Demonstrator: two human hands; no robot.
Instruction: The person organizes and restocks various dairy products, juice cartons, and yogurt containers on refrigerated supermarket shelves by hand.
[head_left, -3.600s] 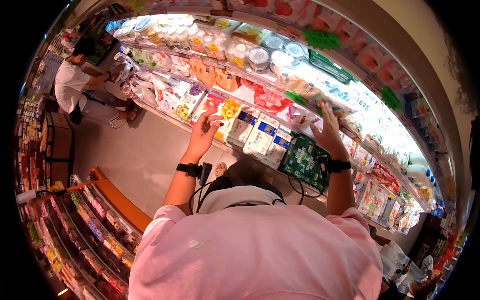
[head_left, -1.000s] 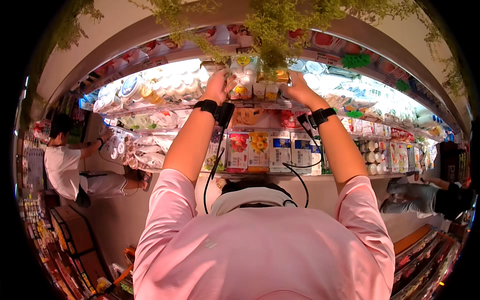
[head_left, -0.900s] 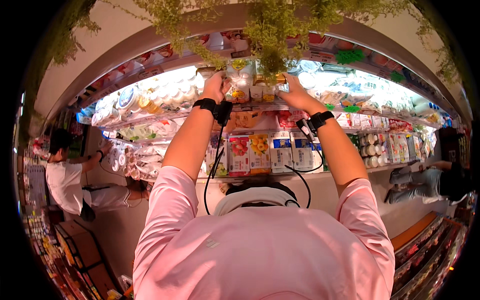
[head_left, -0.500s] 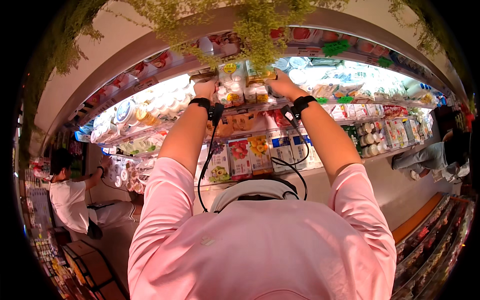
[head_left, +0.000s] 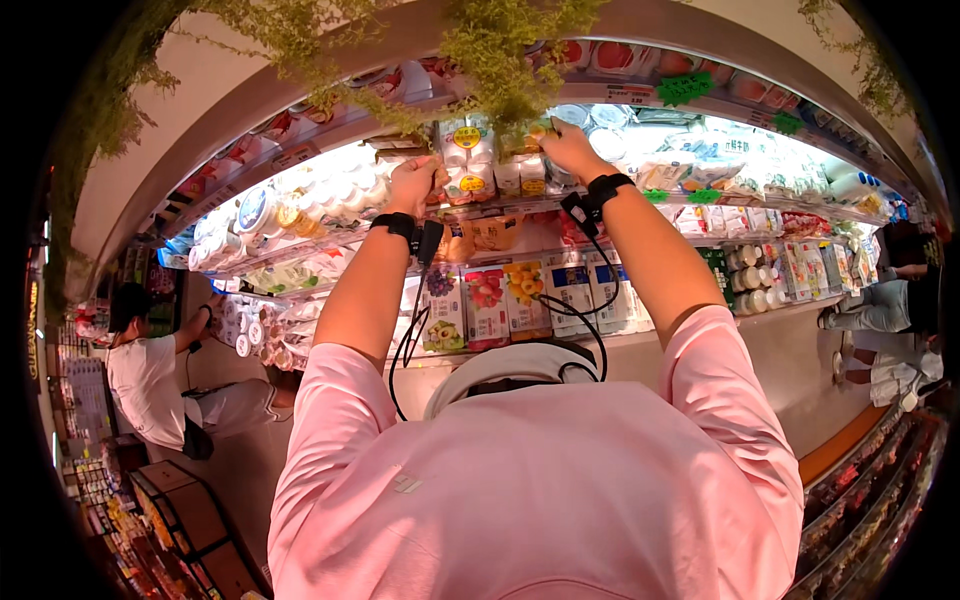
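Both hands are raised to the lit chiller shelf [head_left: 360,229], well apart from each other. Left hand [head_left: 414,187]: fingers curled, just beside the left side of a clear-wrapped pack of white cups [head_left: 468,160]; whether it grips anything, cannot tell. Right hand [head_left: 572,152]: fingers bent at the right end of a yellow pack [head_left: 522,146] partly hidden by hanging greenery [head_left: 495,40]; contact likely, firmness of hold cannot be told. The pack of white cups sits between the hands, nearer the left one. Handling, judged: moderately heavy if full, cups semi-stiff and easily dented, film possibly slippery with chill; best held by both flanks low down, not by loose wrap or lids. Counts: hands, 2; black wrist straps [head_left: 397,226], 2, one per arm; round yellow labels [head_left: 467,137] facing out on the cup pack, 2; small pots [head_left: 507,180] between the hands, 2 clearly seen; orange pouches [head_left: 495,233] below the hands, at least 2; fruit-printed cartons [head_left: 486,305] lower down, 3; white-and-blue cartons [head_left: 570,295] to their right, at least 2; green star-shaped tags [head_left: 685,88] right of the right hand, 4. Total cups inside the wrap: not countable.
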